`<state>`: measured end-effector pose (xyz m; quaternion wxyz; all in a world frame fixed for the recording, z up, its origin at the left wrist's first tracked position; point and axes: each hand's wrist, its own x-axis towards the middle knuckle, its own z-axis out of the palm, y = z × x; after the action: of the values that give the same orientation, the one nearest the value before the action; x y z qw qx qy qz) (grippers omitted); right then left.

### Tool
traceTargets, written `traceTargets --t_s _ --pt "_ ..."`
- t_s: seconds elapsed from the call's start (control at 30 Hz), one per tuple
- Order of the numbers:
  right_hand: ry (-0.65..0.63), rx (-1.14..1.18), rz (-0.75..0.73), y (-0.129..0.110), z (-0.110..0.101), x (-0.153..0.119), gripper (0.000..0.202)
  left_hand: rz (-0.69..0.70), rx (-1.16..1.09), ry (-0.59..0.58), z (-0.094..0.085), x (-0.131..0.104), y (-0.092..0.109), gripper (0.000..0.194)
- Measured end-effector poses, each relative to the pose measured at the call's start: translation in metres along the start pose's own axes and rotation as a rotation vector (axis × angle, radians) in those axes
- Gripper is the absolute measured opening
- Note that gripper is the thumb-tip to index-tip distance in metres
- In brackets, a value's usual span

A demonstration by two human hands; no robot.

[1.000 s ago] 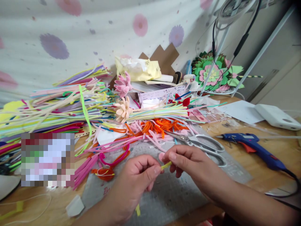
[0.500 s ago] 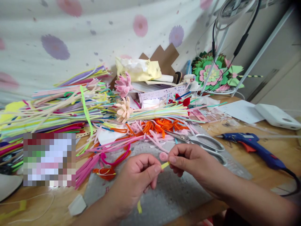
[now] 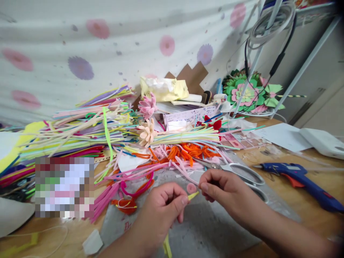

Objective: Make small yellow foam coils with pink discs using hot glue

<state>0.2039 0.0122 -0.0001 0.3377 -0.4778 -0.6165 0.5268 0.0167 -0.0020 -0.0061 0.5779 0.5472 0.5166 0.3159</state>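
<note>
A thin yellow strip (image 3: 192,195) is pinched in my left hand (image 3: 168,208), its short end pointing right and its longer part hanging below the palm. My right hand (image 3: 221,188) is just right of the strip's tip, thumb and fingertips pressed together; whether anything is between them is too small to tell. A small pink coil (image 3: 191,188) lies on the grey mat (image 3: 204,229) behind the gap between my hands. Silver-handled scissors (image 3: 243,173) rest behind my right hand.
A blue glue gun (image 3: 301,177) lies at the right. Bundles of coloured pipe cleaners (image 3: 77,134) cover the back left. Orange pieces (image 3: 185,152), a pink flower (image 3: 147,105) and a peach flower (image 3: 147,132) are behind the mat. A white piece (image 3: 92,242) sits front left.
The view has shifted, so things appear lower and further right. The yellow strip's right end, earlier at my right fingertips, now shows free, with a small gap to my right hand.
</note>
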Motion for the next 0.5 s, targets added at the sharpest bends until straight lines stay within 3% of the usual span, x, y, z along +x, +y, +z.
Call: traceTargets --t_s 0.13,0.23,0.4,0.5 --pt "0.043 -0.058 -0.063 0.003 -0.01 0.004 0.02 -0.033 -0.041 -0.01 0.0 0.001 -0.001 0.017" --pt "0.057 -0.323 -0.136 -0.008 -0.016 0.025 0.016 -0.064 -0.045 -0.021 0.002 0.001 -0.001 0.016" --pt "0.065 -0.693 -0.269 -0.044 -0.016 0.121 0.012 -0.039 -0.039 -0.068 0.002 0.006 -0.007 0.025" --pt "0.066 -0.843 -0.307 -0.056 -0.008 0.185 0.027 -0.027 -0.026 -0.088 -0.001 0.012 -0.011 0.035"
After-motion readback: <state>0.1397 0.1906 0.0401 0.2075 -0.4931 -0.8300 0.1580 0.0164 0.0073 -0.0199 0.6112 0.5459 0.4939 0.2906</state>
